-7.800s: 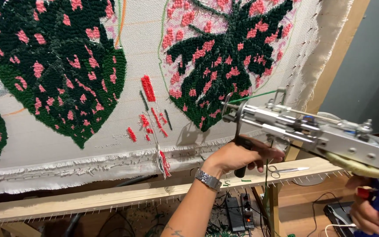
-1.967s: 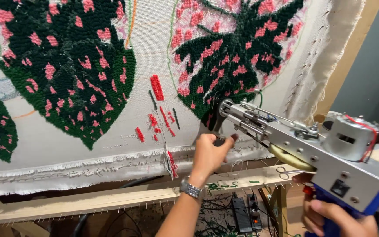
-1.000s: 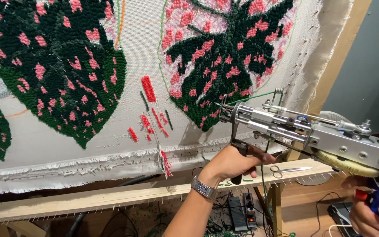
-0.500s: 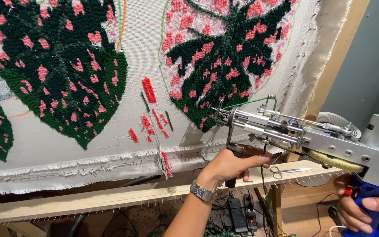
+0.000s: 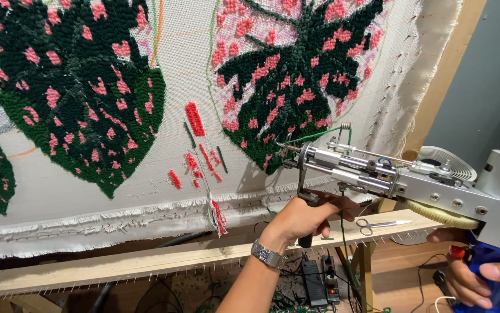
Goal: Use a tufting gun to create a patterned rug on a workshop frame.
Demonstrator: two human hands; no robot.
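One tufting gun [image 5: 412, 179] is held in two hands, its needle tip at the cloth [image 5: 186, 64] below the right-hand leaf. The left hand [image 5: 305, 217] is closed around the black front handle; the right hand [image 5: 482, 281] is wrapped around the blue rear grip. Three green-and-pink tufted leaves show. One pair of scissors [image 5: 377, 224] lies on the wooden frame rail [image 5: 116, 264]. A grey wall [image 5: 487, 87] stands to the right.

Close head view, facing tufting cloth [image 5: 192, 75]
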